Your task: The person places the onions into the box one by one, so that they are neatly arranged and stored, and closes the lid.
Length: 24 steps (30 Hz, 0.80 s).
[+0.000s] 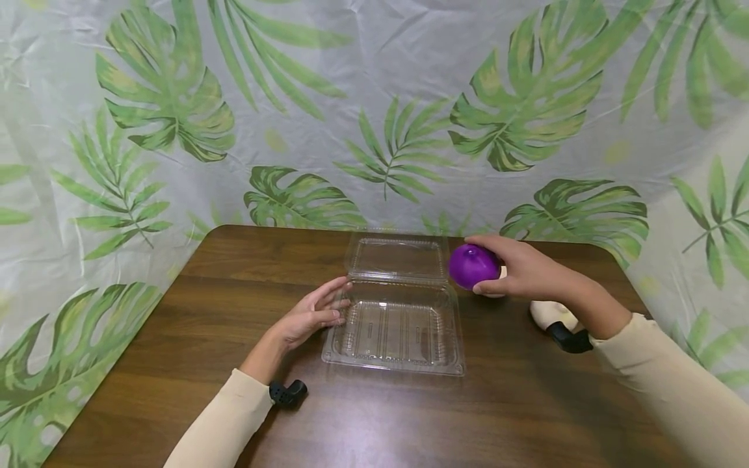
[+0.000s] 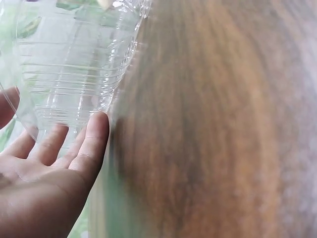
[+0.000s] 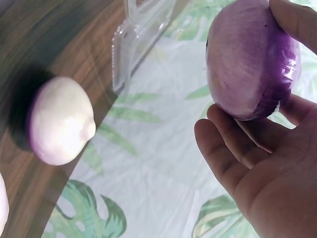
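Observation:
A purple onion (image 1: 473, 266) is in the grip of my right hand (image 1: 526, 270), thumb on one side and fingers on the other, just right of the clear plastic clamshell container (image 1: 393, 370). The right wrist view shows the onion's paler, smooth side (image 3: 242, 59). The container lies open on the table, its lid (image 1: 398, 257) folded back toward the wall. My left hand (image 1: 307, 315) is at the container's left side, fingers spread; in the left wrist view its fingertips (image 2: 97, 126) rest against the clear plastic wall.
A pale, purple-tinged onion-shaped thing (image 3: 62, 121) sits on the wooden table (image 1: 234, 305). Another pale round one (image 1: 550, 313) lies beneath my right wrist, partly hidden by the black wrist camera (image 1: 570, 339). A leaf-patterned cloth (image 1: 398, 58) hangs behind the table's far edge.

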### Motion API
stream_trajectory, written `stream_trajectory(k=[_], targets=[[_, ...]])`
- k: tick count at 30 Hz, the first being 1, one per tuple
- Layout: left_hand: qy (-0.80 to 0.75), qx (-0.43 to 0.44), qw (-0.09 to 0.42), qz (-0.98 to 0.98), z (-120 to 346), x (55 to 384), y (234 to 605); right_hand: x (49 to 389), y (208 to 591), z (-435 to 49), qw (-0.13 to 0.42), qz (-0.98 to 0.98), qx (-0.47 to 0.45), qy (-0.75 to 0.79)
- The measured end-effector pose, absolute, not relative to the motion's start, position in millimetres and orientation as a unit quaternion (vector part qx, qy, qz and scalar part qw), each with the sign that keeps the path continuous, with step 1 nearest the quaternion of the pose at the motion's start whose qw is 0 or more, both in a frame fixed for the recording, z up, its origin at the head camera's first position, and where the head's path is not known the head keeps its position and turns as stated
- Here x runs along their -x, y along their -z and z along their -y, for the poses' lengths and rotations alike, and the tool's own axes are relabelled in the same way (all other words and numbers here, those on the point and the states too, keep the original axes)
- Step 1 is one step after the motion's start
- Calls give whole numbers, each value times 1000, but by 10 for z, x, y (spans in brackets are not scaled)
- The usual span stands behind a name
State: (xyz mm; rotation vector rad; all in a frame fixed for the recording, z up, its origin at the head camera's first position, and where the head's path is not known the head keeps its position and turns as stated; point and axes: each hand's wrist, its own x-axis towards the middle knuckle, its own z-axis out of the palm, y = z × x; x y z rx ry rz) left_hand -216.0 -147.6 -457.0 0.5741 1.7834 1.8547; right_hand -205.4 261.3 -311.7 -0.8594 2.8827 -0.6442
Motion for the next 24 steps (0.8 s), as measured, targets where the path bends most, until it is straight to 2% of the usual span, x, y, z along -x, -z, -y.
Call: stream_trajectory(k=[24], targets=[[-690, -210, 244, -648, 1470, 2160, 4575, 2191, 3381, -2096, 55, -913, 344, 214]])
